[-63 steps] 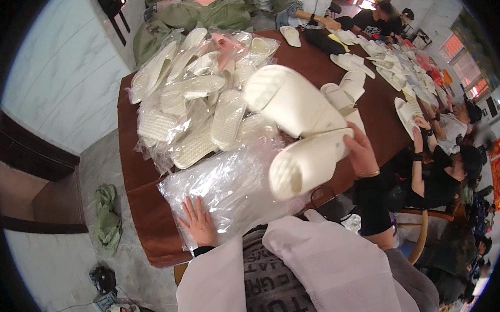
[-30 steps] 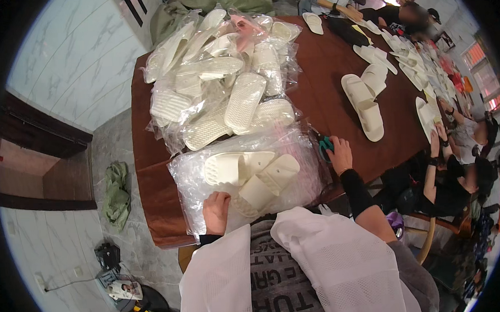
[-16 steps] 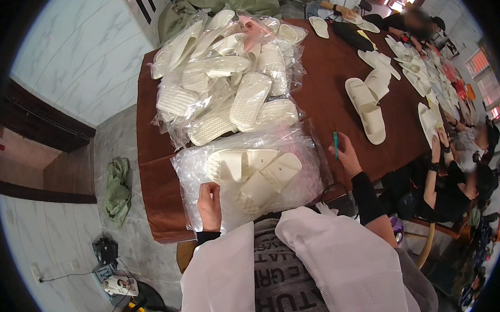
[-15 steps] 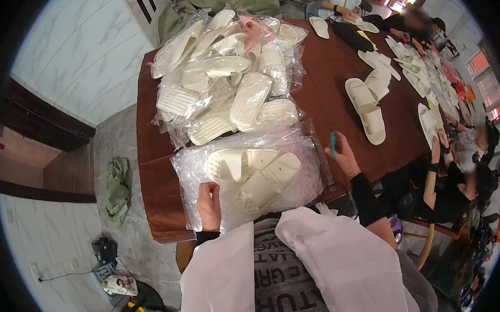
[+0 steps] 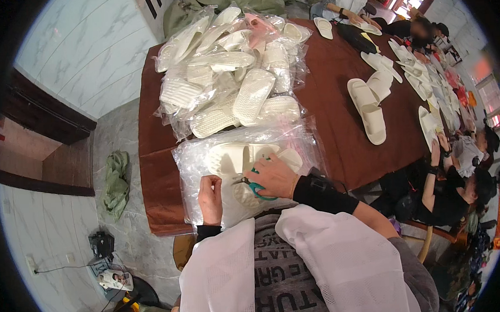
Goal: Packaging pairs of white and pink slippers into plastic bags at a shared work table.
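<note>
My right hand (image 5: 275, 176) is closed on a pair of small scissors (image 5: 257, 188) with teal handles, its blades pointing left. It is over a pair of cream slippers (image 5: 228, 157) and hides part of them. The slippers lie on a stack of clear plastic bags (image 5: 191, 156) at the near edge of the table. To the left of the slippers, my left hand (image 5: 210, 199) is held with its fingers curled together above the bags. What those fingers hold, if anything, cannot be made out.
Bagged slippers (image 5: 213, 74) are heaped behind the bags on the brown-covered table (image 5: 330, 85). Two loose slippers (image 5: 366, 112) lie right of them. Along the right side, several people handle rows of slippers (image 5: 419, 73). A green sack (image 5: 116, 184) lies on the floor at left.
My right hand has swung left with the scissors, from the right of the bags to over the slippers. My left hand has stayed nearly in place.
</note>
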Demonstrator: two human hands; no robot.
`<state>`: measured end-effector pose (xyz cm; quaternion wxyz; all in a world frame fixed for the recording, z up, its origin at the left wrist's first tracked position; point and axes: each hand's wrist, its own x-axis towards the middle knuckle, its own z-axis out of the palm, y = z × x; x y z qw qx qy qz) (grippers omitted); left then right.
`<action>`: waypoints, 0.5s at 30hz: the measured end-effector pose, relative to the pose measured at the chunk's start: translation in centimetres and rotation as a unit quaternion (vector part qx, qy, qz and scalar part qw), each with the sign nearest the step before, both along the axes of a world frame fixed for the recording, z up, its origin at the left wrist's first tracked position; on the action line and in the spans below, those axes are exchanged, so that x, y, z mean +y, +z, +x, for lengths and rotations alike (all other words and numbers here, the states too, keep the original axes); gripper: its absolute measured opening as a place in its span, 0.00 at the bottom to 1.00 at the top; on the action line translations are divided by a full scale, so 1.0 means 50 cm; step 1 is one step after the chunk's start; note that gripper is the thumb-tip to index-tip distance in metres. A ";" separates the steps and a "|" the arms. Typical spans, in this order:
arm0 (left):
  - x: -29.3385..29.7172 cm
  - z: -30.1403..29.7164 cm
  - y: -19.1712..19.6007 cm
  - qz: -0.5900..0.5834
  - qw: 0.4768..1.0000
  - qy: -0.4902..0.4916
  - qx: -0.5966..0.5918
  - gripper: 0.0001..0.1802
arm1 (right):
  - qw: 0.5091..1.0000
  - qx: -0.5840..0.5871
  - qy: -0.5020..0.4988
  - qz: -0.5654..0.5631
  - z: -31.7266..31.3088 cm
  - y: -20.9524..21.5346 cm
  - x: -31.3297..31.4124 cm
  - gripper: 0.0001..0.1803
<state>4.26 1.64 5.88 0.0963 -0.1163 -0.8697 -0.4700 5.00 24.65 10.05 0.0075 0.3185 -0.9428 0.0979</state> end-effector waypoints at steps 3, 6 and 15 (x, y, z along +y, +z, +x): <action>-0.004 -0.004 -0.006 0.001 1.000 -0.005 0.003 0.02 | 0.999 -0.025 0.004 0.022 0.004 -0.020 -0.012 0.21; -0.016 -0.007 -0.004 0.018 1.000 0.003 -0.003 0.02 | 0.999 -0.026 -0.019 -0.005 0.009 -0.029 0.007 0.20; -0.183 0.070 0.060 0.194 0.946 0.256 0.036 0.04 | 0.907 0.025 -0.347 -0.235 -0.002 -0.055 0.253 0.29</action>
